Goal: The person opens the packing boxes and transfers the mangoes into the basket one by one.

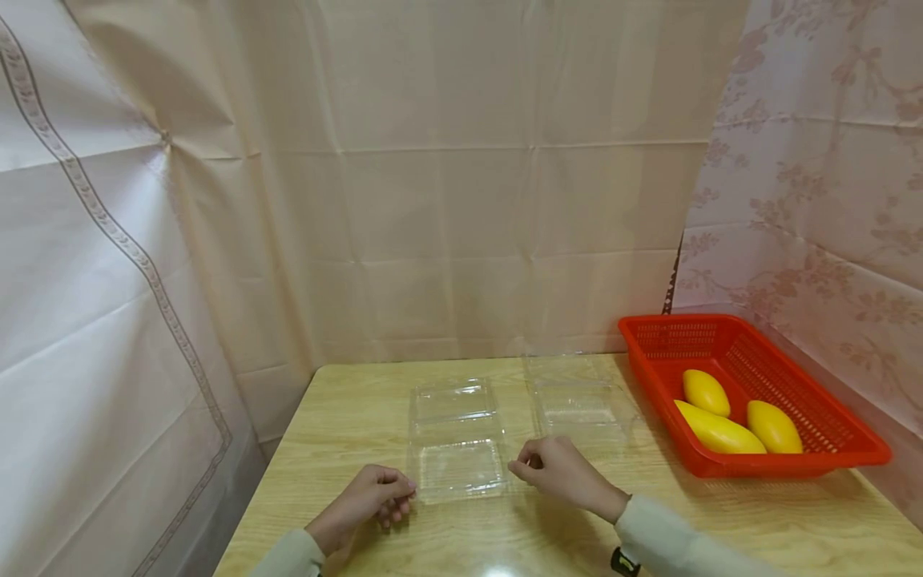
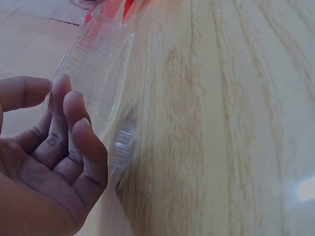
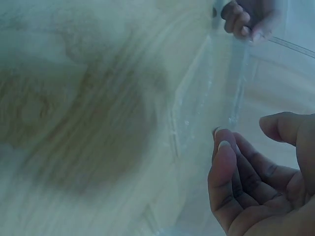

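A clear plastic clamshell container (image 1: pixel 461 471) lies unfolded on the table, its two halves one behind the other. At its front left corner is my left hand (image 1: pixel 366 498); the left wrist view shows the thumb and index finger of that hand (image 2: pixel 54 152) pinching the container's edge (image 2: pixel 96 78). My right hand (image 1: pixel 568 474) is beside the container's right edge. In the right wrist view, the thumb of this hand (image 3: pixel 261 189) stands apart from its bent fingers, with nothing held between them. Whether its fingertips touch the container (image 3: pixel 209 98) I cannot tell.
Another clear container (image 1: pixel 577 403) lies unfolded behind my right hand. To the right stands a red perforated basket (image 1: pixel 793 462) holding yellow mangoes (image 1: pixel 721 430). Cloth curtains (image 1: pixel 476 208) hang behind and at both sides of the wooden table (image 1: pixel 324 425).
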Motion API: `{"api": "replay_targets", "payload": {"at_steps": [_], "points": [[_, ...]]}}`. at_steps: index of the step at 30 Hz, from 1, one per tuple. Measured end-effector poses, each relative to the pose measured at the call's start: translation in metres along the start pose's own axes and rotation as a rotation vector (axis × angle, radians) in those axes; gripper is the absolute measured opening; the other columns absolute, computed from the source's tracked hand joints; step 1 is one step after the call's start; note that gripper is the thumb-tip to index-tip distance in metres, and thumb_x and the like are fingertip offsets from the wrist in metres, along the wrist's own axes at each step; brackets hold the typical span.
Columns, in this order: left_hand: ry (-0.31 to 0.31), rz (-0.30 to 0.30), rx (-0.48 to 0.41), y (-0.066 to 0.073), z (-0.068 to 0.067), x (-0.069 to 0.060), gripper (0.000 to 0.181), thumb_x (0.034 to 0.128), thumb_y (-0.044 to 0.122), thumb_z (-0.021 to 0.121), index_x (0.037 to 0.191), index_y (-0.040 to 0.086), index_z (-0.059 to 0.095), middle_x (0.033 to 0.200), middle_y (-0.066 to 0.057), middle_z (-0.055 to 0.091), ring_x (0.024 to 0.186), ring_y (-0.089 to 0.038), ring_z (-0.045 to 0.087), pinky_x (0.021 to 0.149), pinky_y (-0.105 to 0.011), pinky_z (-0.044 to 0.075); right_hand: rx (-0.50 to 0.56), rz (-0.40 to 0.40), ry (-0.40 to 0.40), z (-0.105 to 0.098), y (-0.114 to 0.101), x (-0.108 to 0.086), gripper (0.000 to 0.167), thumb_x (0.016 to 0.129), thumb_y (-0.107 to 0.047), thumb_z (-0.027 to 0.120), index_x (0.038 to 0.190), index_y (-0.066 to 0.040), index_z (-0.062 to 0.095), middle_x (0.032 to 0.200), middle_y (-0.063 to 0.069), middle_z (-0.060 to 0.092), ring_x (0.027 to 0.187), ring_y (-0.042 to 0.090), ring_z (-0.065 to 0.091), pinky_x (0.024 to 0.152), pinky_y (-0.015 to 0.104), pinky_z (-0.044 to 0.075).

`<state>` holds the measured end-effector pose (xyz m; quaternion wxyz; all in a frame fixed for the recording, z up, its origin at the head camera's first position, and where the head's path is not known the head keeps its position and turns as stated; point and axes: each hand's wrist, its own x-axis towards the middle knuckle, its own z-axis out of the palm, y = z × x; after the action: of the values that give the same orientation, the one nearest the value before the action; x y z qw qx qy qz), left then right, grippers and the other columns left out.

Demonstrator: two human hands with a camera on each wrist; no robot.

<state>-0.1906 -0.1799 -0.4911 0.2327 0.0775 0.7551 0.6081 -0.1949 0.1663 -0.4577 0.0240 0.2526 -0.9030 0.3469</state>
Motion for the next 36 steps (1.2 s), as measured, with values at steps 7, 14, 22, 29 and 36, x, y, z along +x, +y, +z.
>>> {"api": "replay_targets", "payload": {"at_steps": [7,14,22,29,36], "points": [[0.000,-0.001,0.002,0.000,0.000,0.001,0.028,0.1029,0.021,0.063,0.100,-0.006,0.071,0.077,-0.003,0.068,0.064,-0.011,0.059,0.055,-0.026,0.048,0.042,0.078,-0.018,0.007,0.000,0.002,0.032,0.101,-0.028,0.069,0.075,-0.009,0.068,0.057,-0.011,0.053,0.050,0.003,0.047,0.047,0.022,0.038],[0.000,0.000,-0.002,0.000,0.000,0.001,0.027,0.1028,0.020,0.063,0.099,-0.006,0.071,0.077,-0.003,0.068,0.064,-0.011,0.059,0.055,-0.026,0.047,0.086,0.126,-0.059,0.013,0.008,0.005,0.036,0.101,-0.031,0.068,0.073,-0.007,0.067,0.058,-0.008,0.054,0.050,0.005,0.045,0.047,0.022,0.037],[-0.012,0.040,0.020,0.006,-0.003,0.010,0.028,0.1054,0.018,0.058,0.102,-0.008,0.069,0.079,-0.006,0.068,0.065,-0.013,0.058,0.056,-0.027,0.047,0.132,0.175,-0.010,0.012,0.010,0.014,0.035,0.101,-0.024,0.067,0.072,-0.005,0.065,0.060,0.002,0.064,0.050,0.011,0.057,0.046,0.025,0.044],[0.010,0.075,0.074,0.021,-0.004,0.033,0.029,0.1064,0.019,0.058,0.105,-0.007,0.069,0.084,-0.011,0.069,0.070,-0.015,0.059,0.058,-0.027,0.047,0.076,0.285,0.057,0.004,0.013,0.026,0.037,0.102,-0.022,0.066,0.068,-0.006,0.063,0.061,0.009,0.065,0.045,0.015,0.056,0.043,0.026,0.045],[0.027,0.087,0.111,0.024,-0.005,0.051,0.030,0.1068,0.019,0.057,0.103,-0.008,0.069,0.084,-0.011,0.069,0.070,-0.015,0.058,0.060,-0.028,0.047,-0.026,0.285,0.078,0.001,0.017,0.036,0.042,0.101,-0.020,0.064,0.061,-0.005,0.062,0.047,0.002,0.055,0.033,0.011,0.050,0.035,0.028,0.046]]}}
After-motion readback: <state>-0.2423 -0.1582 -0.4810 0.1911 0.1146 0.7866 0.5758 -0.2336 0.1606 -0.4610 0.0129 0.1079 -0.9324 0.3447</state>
